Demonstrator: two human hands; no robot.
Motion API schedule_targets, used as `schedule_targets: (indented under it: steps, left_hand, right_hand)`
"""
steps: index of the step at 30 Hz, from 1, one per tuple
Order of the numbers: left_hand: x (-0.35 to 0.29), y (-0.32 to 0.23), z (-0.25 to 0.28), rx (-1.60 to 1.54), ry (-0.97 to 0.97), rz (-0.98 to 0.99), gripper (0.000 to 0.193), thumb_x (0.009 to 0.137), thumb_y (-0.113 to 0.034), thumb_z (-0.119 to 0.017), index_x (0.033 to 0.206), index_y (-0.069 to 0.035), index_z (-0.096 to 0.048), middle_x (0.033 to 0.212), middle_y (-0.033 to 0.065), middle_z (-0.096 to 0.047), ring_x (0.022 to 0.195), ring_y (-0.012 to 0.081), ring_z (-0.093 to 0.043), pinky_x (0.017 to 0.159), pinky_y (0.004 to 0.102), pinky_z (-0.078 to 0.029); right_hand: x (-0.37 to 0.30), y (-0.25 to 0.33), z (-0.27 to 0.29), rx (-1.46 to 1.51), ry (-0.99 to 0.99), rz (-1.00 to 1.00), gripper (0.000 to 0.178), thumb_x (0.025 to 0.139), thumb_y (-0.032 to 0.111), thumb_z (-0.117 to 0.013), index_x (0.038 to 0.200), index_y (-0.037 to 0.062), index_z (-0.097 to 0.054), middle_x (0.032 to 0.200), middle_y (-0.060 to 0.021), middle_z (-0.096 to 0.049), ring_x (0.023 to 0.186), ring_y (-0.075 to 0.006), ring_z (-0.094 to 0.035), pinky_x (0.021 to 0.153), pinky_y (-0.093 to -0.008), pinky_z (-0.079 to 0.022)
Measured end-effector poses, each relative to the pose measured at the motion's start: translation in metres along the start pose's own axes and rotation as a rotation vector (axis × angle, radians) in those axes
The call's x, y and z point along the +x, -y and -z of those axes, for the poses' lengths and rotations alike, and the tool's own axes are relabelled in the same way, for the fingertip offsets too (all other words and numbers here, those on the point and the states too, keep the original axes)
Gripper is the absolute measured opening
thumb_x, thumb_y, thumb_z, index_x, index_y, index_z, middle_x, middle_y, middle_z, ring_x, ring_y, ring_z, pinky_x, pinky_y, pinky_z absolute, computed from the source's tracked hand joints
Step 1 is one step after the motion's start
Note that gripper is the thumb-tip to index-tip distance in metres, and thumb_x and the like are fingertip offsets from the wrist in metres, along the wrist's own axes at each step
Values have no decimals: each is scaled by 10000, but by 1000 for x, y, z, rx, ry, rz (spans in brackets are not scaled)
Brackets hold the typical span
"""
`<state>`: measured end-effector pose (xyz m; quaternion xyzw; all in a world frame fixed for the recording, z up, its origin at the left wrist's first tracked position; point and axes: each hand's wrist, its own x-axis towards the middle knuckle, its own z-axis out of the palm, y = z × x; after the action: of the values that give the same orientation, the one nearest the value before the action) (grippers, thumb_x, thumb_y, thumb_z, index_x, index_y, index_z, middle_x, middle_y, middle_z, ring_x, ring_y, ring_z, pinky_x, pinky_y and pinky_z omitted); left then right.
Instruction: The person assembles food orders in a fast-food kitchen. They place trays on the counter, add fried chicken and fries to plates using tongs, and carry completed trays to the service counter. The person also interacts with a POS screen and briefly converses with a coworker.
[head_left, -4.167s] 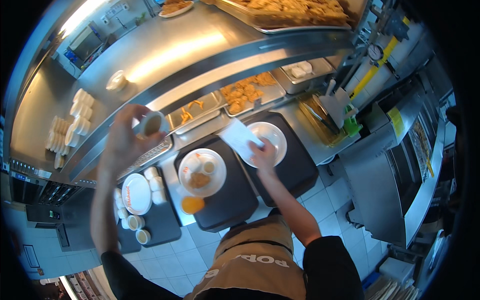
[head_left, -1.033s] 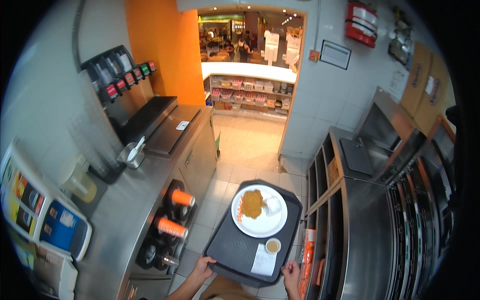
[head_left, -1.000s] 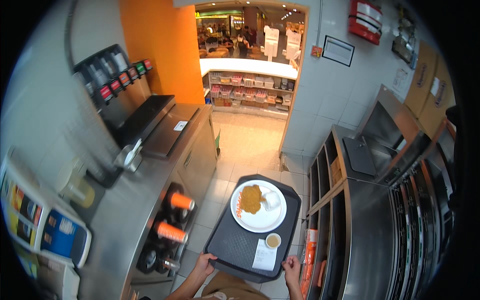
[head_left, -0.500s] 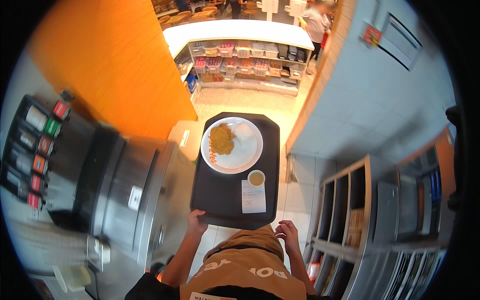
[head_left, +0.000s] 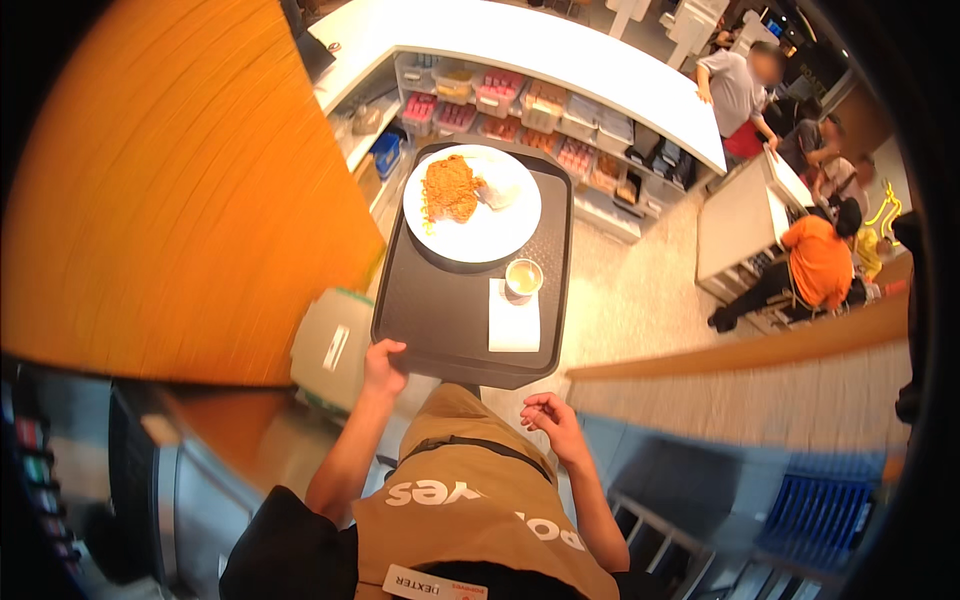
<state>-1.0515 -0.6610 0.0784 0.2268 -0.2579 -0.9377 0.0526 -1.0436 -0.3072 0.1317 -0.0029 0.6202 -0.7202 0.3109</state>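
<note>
1. The dark tray [head_left: 440,300] is up in the air, in front of the person's tan apron [head_left: 470,500]. It is loaded, and it has not been put down on the white bench [head_left: 560,62] ahead.
2. The white plate [head_left: 480,237] is on the far part of the tray. It has crispy brown food [head_left: 450,188] on its left side and a whitish lump [head_left: 497,192] beside that. I cannot tell what the lump is.
3. The little cup [head_left: 523,279] is nearer the person, apart from the plate. It looks like it stands on the top end of the paper slip [head_left: 514,325].
4. So the loading looks done to me. What is left, as far as I can see, is that the tray is not resting on anything.
5. The left hand [head_left: 382,368] has its grip pinched on the tray's near left corner. The thumb is on top, and the fingers underneath are hidden. That forearm slants up from the lower left.
6. The right hand [head_left: 552,420] is just below the tray's near right corner, apart from it. Its grip is loose, with bent fingers, and seems to hold nothing. That forearm leans up and inward.
</note>
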Motion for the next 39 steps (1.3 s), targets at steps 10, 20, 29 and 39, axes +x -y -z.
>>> schedule_targets:
  steps: [10,20,29,39]
  left_hand:
    - [444,-29,-122,-70,-11,-35,466,677,48,-555,1135,-23,-602,1099,87,-641,1054,270,-593,971,383,-455]
    - [841,-18,-184,-64,40,6,503,705,6,-533,1205,59,-542,1180,176,-603,1106,362,-594,997,454,-484]
    - [1072,-59,-250,-59,-28,117,448,742,-10,-564,1186,40,-548,1145,143,-610,1092,337,-598,1013,457,-469]
    - [1064,-79,-133,1019,-105,297,464,890,-375,-683,1231,-75,-588,1233,130,-613,1142,262,-585,942,461,-481]
  right_hand:
    - [426,117,74,60,140,5,362,960,74,-573,1307,26,-480,1045,-76,-637,914,-129,-620,806,-267,-502]
    - [827,204,166,594,104,34,281,1004,238,-557,1109,-23,-566,1222,-213,-595,1159,-327,-596,947,-445,-515]
    - [1065,269,182,776,-227,80,283,1015,175,-520,1197,-42,-507,1065,-158,-645,939,-279,-675,917,-396,-571]
    - [1331,366,206,927,-323,-110,262,1030,157,-466,1159,-66,-514,1060,-195,-631,976,-308,-660,932,-406,-578]
